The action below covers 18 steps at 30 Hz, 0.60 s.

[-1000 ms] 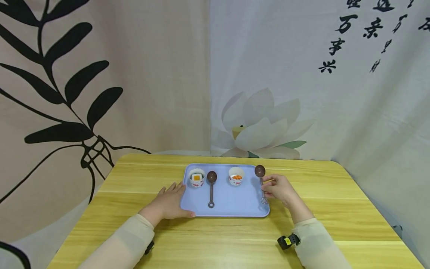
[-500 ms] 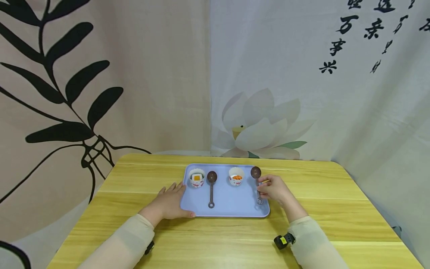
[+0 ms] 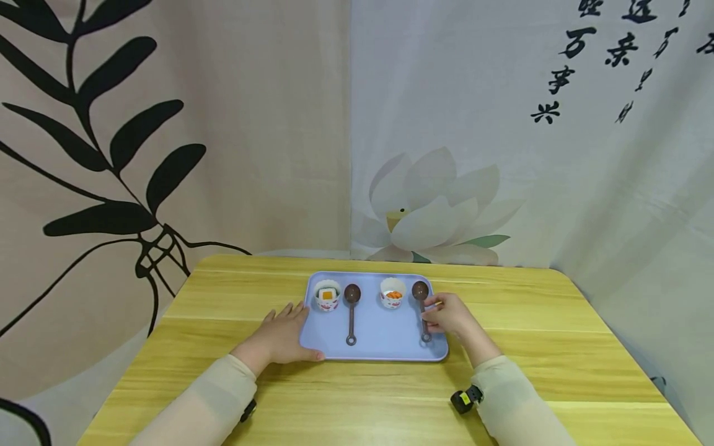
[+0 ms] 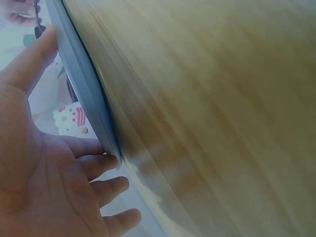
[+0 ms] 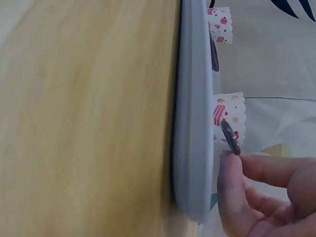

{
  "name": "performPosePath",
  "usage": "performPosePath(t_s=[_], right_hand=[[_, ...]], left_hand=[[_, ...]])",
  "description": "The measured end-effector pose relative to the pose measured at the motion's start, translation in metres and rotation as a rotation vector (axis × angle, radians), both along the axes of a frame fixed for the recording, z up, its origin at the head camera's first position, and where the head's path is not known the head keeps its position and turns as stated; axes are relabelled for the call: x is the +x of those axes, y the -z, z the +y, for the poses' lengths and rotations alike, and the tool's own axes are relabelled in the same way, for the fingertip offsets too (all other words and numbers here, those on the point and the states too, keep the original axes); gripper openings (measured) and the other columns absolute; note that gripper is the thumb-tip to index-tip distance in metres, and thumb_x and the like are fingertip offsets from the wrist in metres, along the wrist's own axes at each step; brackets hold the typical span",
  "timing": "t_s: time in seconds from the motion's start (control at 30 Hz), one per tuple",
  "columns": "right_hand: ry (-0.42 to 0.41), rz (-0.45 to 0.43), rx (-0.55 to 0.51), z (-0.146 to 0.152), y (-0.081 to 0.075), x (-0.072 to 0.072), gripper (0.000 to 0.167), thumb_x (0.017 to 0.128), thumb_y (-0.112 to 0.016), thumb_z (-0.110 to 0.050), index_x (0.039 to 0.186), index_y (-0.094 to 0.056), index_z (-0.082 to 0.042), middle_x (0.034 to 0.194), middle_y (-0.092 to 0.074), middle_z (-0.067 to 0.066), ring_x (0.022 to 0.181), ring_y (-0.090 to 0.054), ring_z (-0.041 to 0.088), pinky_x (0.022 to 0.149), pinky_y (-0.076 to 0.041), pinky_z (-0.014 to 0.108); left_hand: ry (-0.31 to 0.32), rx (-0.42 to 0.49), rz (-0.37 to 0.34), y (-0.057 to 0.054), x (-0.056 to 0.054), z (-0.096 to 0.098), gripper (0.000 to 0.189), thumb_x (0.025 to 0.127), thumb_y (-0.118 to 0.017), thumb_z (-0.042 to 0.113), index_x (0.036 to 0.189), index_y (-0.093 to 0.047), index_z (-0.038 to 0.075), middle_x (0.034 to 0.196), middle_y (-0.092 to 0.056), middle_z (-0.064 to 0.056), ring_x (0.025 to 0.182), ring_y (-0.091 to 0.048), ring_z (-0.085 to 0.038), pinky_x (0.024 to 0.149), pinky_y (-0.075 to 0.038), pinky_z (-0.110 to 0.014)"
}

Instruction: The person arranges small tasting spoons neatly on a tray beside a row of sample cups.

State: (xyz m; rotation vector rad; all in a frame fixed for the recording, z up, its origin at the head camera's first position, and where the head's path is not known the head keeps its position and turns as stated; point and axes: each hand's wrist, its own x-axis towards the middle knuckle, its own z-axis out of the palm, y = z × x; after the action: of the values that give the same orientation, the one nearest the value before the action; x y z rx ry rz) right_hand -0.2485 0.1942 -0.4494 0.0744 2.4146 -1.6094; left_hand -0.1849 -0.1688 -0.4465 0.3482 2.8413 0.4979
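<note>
A pale blue-violet tray lies on the table, and my left hand rests at its left end. The fingers are spread along that side, with the thumb at the front edge. My right hand pinches the handle of a brown spoon over the tray's right end, bowl pointing to the back. In the right wrist view the handle's end shows between thumb and finger. Left of this spoon stands a paper cup with orange pieces in it.
A second brown spoon lies on the tray's left half, beside a paper cup holding a white and yellow piece. The wooden table extends all round the tray. Behind it hangs a printed curtain.
My right hand has moved left with the spoon, from the tray's right edge to over its right end, and slightly lower. My left hand has stayed at the tray's left end.
</note>
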Motion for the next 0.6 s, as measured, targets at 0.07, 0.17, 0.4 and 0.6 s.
performPosePath(t_s=[0.07,0.17,0.4,0.6], right_hand=[[-0.004,-0.004,0.012,-0.0007,0.001,-0.0009,0.029,0.087,-0.067,0.011,0.114,-0.056,0.014,0.08,-0.062,0.013,0.06,-0.061,0.016,0.058,-0.06,0.032],[-0.004,-0.011,0.034,-0.0022,0.0016,-0.0019,0.028,0.087,-0.067,0.011,0.112,-0.057,0.013,0.08,-0.062,0.013,0.061,-0.061,0.017,0.059,-0.06,0.033],[0.002,-0.026,0.065,-0.0042,0.0031,-0.0035,0.025,0.087,-0.068,0.011,0.11,-0.059,0.011,0.08,-0.059,0.012,0.063,-0.061,0.017,0.059,-0.061,0.033],[-0.013,-0.017,0.074,-0.0057,0.0038,-0.0024,0.025,0.086,-0.067,0.012,0.109,-0.058,0.012,0.077,-0.06,0.011,0.061,-0.061,0.016,0.058,-0.061,0.033]], left_hand=[[0.0,0.001,-0.001,-0.0008,0.0005,0.0003,0.119,0.074,-0.076,0.068,0.152,-0.03,-0.008,0.16,-0.026,-0.024,0.148,-0.019,-0.048,0.116,-0.012,-0.067],[-0.002,-0.004,-0.002,-0.0015,0.001,0.0005,0.119,0.074,-0.076,0.069,0.153,-0.03,-0.008,0.161,-0.026,-0.023,0.148,-0.019,-0.047,0.116,-0.012,-0.066],[-0.002,0.006,0.001,-0.0038,0.003,0.0007,0.119,0.073,-0.077,0.067,0.152,-0.031,-0.009,0.16,-0.027,-0.025,0.147,-0.02,-0.048,0.116,-0.013,-0.068],[-0.004,0.012,0.001,-0.0028,0.0021,0.0007,0.118,0.073,-0.077,0.067,0.152,-0.031,-0.009,0.16,-0.027,-0.025,0.147,-0.02,-0.048,0.116,-0.012,-0.067]])
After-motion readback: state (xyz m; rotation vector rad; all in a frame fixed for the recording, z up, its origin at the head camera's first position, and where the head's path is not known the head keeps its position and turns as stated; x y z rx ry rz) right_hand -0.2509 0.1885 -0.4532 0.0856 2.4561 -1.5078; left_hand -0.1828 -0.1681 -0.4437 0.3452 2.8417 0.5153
